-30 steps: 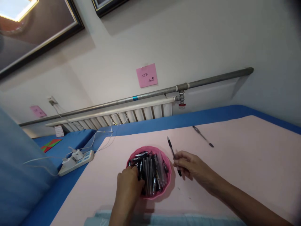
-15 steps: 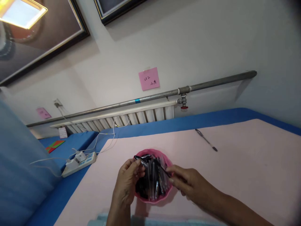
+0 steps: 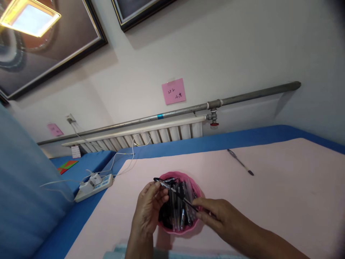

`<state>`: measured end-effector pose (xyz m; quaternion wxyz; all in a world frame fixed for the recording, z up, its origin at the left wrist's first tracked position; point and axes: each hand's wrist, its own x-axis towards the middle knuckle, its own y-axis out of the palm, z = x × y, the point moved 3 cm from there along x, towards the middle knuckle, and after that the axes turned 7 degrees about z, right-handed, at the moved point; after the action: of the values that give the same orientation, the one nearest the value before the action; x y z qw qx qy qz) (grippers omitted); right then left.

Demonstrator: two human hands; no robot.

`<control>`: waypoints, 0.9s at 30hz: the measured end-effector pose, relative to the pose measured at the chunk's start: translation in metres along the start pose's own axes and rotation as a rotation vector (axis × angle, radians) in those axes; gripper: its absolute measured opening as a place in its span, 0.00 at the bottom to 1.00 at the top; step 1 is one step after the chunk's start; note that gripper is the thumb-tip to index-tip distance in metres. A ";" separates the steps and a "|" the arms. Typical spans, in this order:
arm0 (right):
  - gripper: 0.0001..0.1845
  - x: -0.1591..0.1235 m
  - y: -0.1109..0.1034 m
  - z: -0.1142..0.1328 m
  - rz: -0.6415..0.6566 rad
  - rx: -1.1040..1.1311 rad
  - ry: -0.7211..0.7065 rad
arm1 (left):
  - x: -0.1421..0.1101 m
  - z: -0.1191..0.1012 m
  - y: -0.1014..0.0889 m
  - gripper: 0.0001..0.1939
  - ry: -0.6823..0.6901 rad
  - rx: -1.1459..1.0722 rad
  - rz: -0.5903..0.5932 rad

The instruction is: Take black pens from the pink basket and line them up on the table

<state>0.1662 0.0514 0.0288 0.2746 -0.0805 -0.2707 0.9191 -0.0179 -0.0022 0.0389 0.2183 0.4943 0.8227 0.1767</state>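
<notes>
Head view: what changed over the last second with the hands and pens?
The left hand came up out of the bowl, now holding what looks like a cap. The right hand moved its pen leftward over the bowl, toward the cap. The other pen stayed lying on the pink sheet.

Free room spans the right of the pink sheet (image 3: 285,194), with one pen (image 3: 240,162) lying toward its far edge. Left hand (image 3: 147,208) and right hand (image 3: 217,214) flank the basket (image 3: 185,176); leftward, a power strip (image 3: 100,185) and cord (image 3: 133,146) obstruct.
</notes>
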 end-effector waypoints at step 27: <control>0.11 -0.001 0.001 0.000 -0.042 -0.001 -0.023 | -0.001 0.013 0.006 0.14 -0.012 0.273 0.050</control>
<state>0.1666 0.0507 0.0282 0.2907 -0.0643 -0.2760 0.9139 -0.0061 0.0009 0.0316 0.1491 0.5409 0.8251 0.0655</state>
